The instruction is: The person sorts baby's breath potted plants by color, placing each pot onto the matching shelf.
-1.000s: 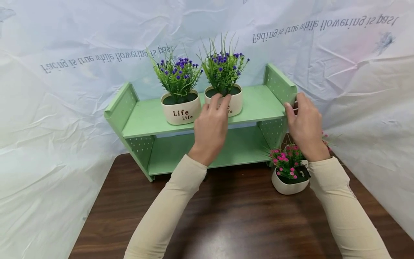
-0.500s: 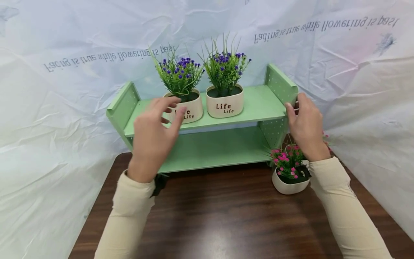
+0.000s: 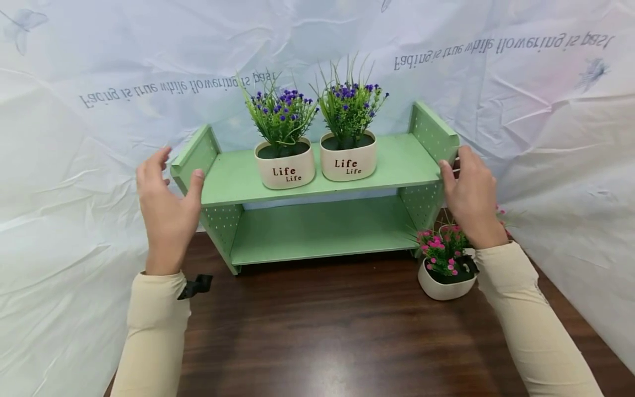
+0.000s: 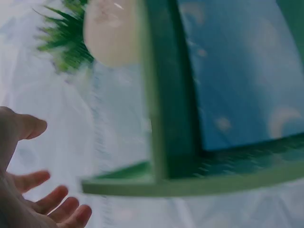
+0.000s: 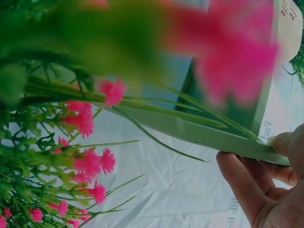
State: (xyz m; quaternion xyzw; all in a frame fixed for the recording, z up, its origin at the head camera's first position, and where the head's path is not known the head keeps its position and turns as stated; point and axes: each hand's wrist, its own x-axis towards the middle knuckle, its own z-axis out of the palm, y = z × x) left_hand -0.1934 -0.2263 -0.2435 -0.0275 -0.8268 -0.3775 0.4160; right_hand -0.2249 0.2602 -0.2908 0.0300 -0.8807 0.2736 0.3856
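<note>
A green two-tier shelf [image 3: 322, 226] stands on the table. My right hand [image 3: 471, 196] grips the front edge of its right side panel [image 5: 190, 128], thumb inside and fingers outside. By the left side panel [image 3: 195, 160], my left hand [image 3: 166, 207] is spread, thumb apart from the fingers. A gap shows between that hand and the panel in the left wrist view. On the upper board sit two cream pots marked "Life", the left pot [image 3: 285, 168] and the right pot [image 3: 349, 160], each with purple flowers and grass.
A cream pot with pink flowers [image 3: 444, 278] stands on the brown table [image 3: 322, 331] below my right forearm. More pink flowers [image 3: 501, 212] show behind my right wrist. White printed cloth [image 3: 317, 33] hangs behind and at both sides.
My left hand has left the right pot and moved left, past the left pot, to the shelf's left end. My right hand keeps its grip on the right panel.
</note>
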